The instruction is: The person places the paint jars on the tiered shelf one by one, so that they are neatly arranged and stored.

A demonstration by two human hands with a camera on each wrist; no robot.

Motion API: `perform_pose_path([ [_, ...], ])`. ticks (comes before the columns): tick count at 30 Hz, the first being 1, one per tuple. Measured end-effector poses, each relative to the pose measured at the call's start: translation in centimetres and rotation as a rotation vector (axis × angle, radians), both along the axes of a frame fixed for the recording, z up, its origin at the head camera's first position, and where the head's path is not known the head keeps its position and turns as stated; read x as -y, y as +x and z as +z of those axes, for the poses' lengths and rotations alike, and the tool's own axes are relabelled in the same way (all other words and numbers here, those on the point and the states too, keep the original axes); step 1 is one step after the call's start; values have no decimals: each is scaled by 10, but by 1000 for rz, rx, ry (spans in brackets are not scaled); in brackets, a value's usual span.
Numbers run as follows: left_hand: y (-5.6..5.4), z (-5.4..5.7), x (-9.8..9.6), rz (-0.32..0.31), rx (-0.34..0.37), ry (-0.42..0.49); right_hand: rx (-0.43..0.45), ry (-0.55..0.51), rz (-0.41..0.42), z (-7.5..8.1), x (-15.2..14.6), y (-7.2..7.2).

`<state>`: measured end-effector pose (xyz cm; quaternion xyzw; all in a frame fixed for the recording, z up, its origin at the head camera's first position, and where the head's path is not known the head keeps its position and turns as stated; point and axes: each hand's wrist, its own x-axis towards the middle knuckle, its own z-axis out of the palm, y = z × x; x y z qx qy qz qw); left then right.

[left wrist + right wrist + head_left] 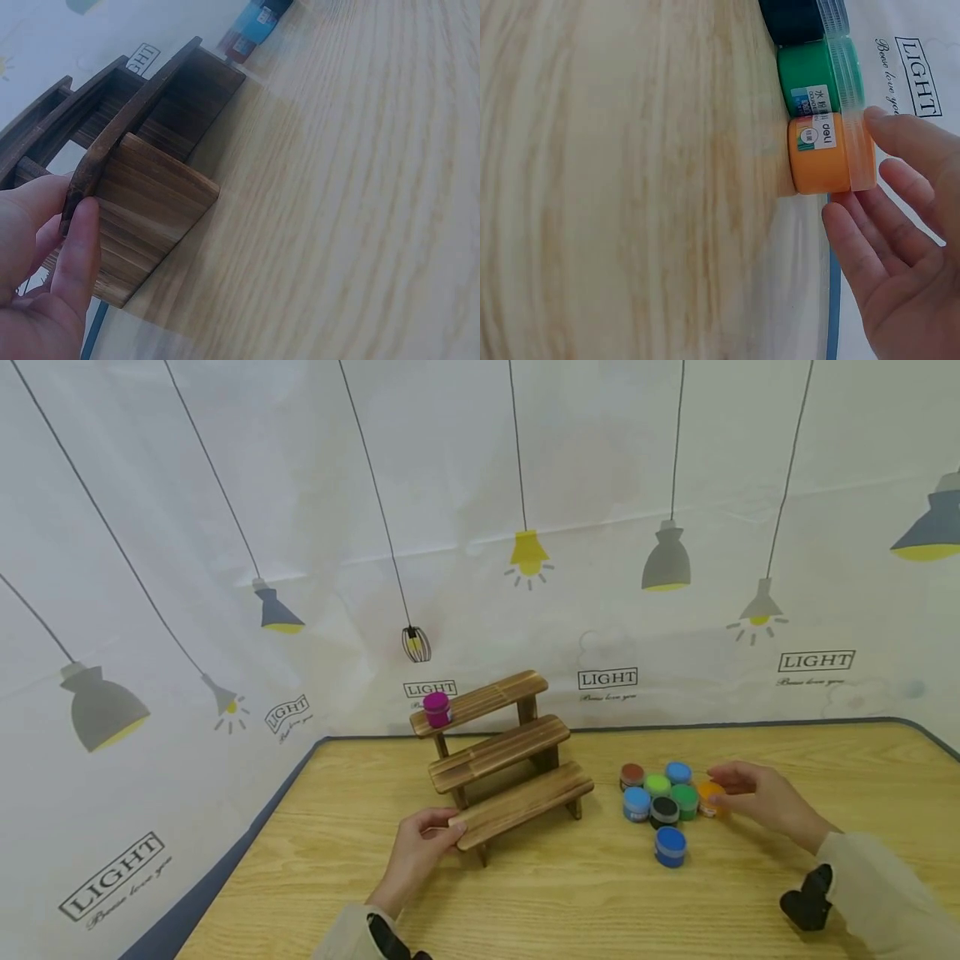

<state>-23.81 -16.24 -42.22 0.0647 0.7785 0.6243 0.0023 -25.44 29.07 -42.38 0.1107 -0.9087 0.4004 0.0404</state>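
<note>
My left hand (422,850) pinches the near left end of the lowest step of a three-tier wooden display stand (517,802); in the left wrist view its thumb and fingers (79,247) lie on either side of the board's end. A magenta paint jar (437,710) sits on the top tier, at its left end. On the table to the right, my right hand (768,800) reaches to an orange paint jar (821,161), its fingers extended and loosely spread right at the lid and side. That jar stands against a green one (808,79).
Several more paint jars cluster beside the orange one, among them a black one (664,812), a lime one (657,786) and a brown-red one (632,776). A dark blue jar (671,847) stands in front. Behind the wooden table (570,902) rises a lamp-printed wall covering (465,568).
</note>
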Motion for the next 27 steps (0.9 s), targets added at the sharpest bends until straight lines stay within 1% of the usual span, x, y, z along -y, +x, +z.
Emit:
perform_pose_path([
  [6, -1, -1, 0, 3, -1, 1, 6, -31, 27, -3, -1, -3],
  [10, -1, -1, 0, 2, -1, 4, 47, -61, 46, -5, -4, -3],
  [13, -1, -1, 0, 4, -1, 7, 85, -46, 48, -4, -5, -4],
  [16, -1, -1, 0, 6, -1, 10, 104, -29, 54, -5, -3, -5],
  [19, -2, -2, 0, 6, 0, 11, 104, -19, 66, -6, -2, -6],
  [27, -2, -2, 0, 8, 9, 13, 119, -20, 57, -8, -1, -6],
])
